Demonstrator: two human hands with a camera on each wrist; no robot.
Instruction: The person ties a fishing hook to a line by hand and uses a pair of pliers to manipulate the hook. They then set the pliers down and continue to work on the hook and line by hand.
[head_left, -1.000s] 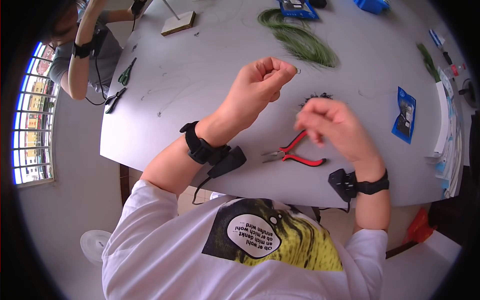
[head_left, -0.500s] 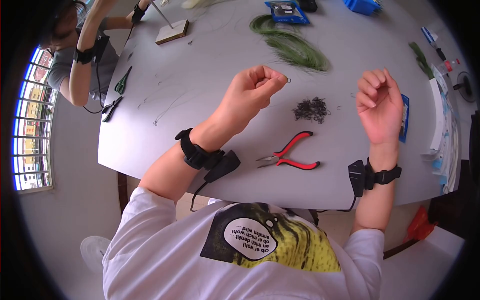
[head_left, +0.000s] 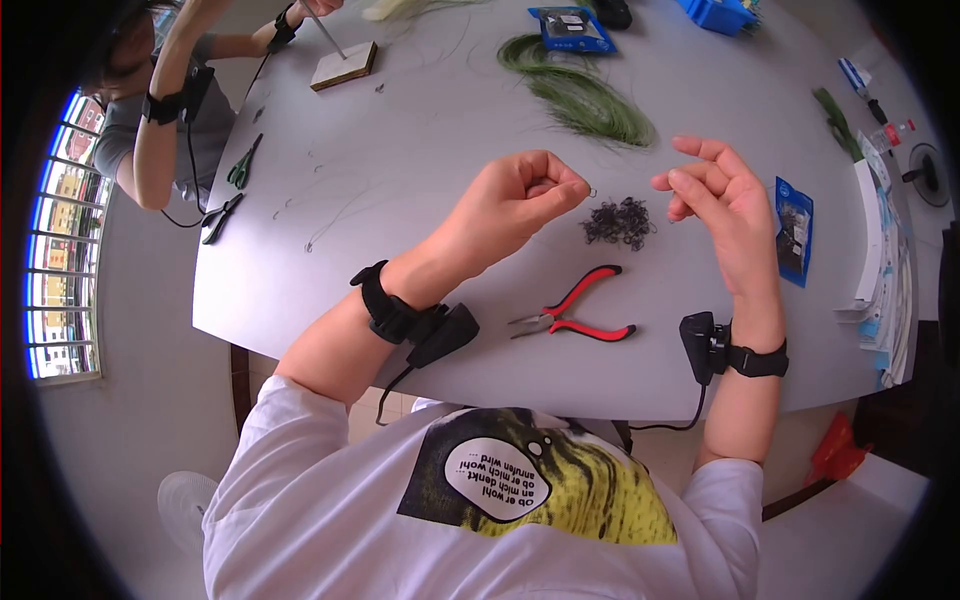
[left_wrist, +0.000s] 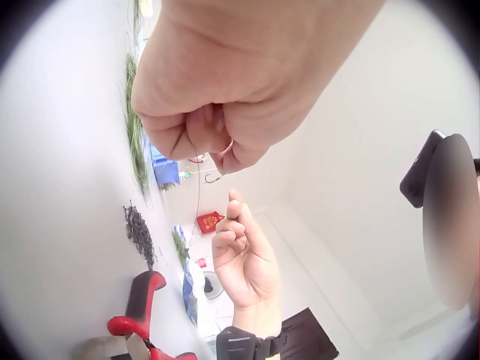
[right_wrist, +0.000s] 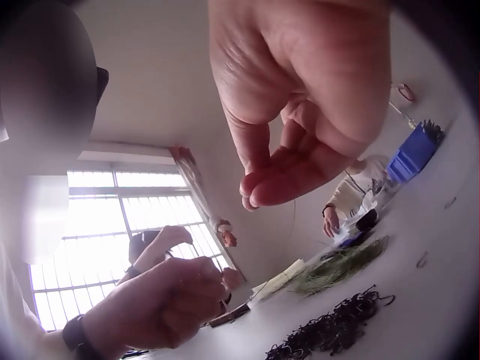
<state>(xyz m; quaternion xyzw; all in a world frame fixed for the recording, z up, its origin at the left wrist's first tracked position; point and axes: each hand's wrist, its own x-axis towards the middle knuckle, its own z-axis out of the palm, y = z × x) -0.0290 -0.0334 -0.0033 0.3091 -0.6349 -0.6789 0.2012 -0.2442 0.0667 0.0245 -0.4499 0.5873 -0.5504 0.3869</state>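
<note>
My left hand (head_left: 525, 200) is curled, thumb against forefinger, and pinches a small fish hook (head_left: 593, 192). In the left wrist view the bend of this hook (left_wrist: 213, 179) sticks out below the fingers, and a thin line (left_wrist: 199, 195) trails down from the same hand. My right hand (head_left: 725, 205) is a short way to the right, thumb and fingers bent toward each other, tips close together. Whether a line is between them I cannot tell. Below the hands lies a pile of dark hooks (head_left: 619, 223). Red-handled pliers (head_left: 575, 305) lie with handles spread nearer me.
Beyond the hands lies a bundle of green strands (head_left: 600, 105), with a blue packet (head_left: 572, 30) behind it. Another blue packet (head_left: 793, 232) is at the right. Across the table sits another person (head_left: 170, 120), near a wooden block (head_left: 344, 66) with a rod.
My right hand swings out to the right, then comes back left toward the left hand, its fingers drawn together. The left hand keeps pinching the hook and shifts slightly.
</note>
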